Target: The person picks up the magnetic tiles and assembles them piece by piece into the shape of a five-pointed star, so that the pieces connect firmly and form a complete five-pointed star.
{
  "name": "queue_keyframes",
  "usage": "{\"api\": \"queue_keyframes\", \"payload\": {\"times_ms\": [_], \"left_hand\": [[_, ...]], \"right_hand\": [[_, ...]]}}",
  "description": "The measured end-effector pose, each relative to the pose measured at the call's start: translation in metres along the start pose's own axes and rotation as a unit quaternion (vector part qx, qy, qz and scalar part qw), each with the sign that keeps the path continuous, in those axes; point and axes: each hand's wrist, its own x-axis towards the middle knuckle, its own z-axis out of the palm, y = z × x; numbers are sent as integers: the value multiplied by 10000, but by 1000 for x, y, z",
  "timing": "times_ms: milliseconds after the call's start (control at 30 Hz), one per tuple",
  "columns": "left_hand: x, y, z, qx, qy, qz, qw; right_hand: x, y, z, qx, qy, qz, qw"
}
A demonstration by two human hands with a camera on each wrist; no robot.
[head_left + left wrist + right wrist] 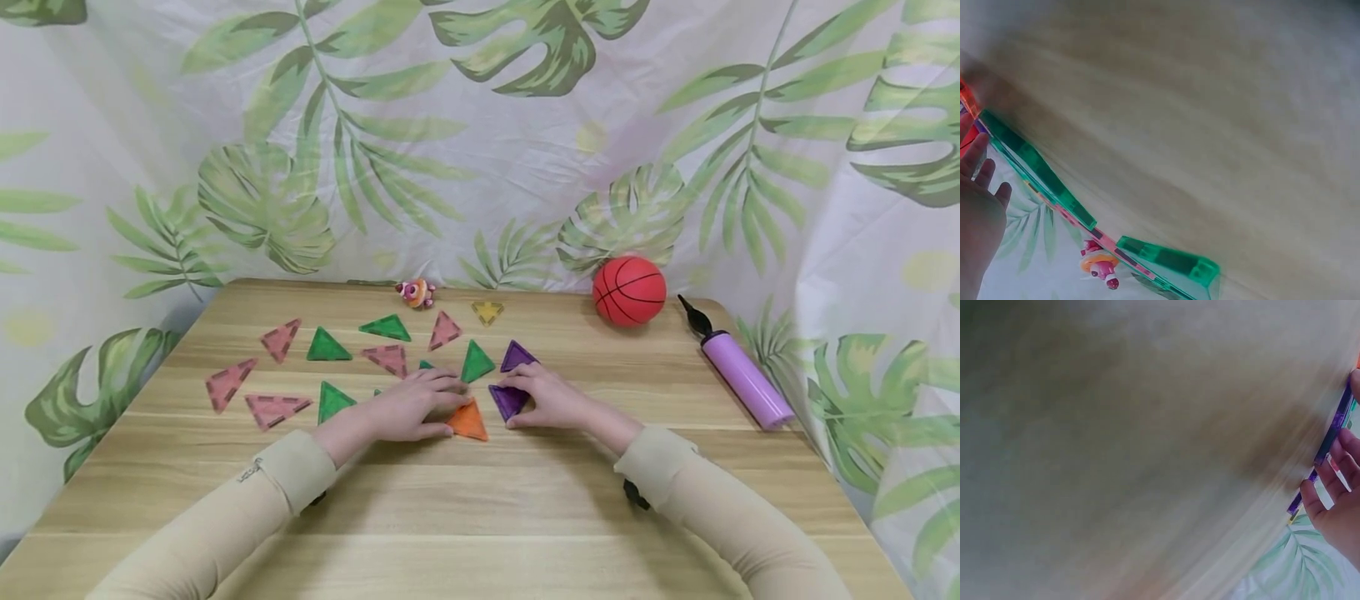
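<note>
My left hand (420,406) lies over the left side of an orange triangle (471,422), its thumb at the lower left corner and its fingers at the top. Between thumb and fingers, my right hand (551,398) holds a dark purple triangle (507,401) flat on the table; a second purple triangle (517,357) lies just behind. A green triangle (477,362) sits behind the orange one. In the left wrist view, the left hand (982,209) is beside a green piece (1038,169). The right wrist view shows the right hand (1338,494) at purple edges (1330,439).
Several pink triangles (279,411) and green triangles (327,345) lie to the left on the wooden table (465,542). Toward the back are a small figurine (416,292), a yellow triangle (487,312) and a red ball (629,291). A purple pump (746,379) lies at right.
</note>
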Motion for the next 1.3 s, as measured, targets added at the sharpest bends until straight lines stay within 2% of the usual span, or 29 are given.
{"api": "queue_keyframes", "payload": {"times_ms": [167,500,767,1067,1167,1300], "left_hand": [[3,0,0,-22,40,63,10000],[11,7,1,-307,217,-184,9991],[15,12,6,-293,341,-311,9985],[16,10,5,-394,239,-266,9986],[15,6,4,-578,136,-184,9981],[13,2,3,-791,-90,-135,9967]], "right_hand": [[2,2,1,81,48,15,10000],[2,2,1,303,48,-113,9995],[4,-2,3,434,-55,-255,9987],[4,-3,3,555,-72,-355,9978],[4,3,1,808,-5,-385,9960],[7,17,-2,1002,278,-308,9941]]}}
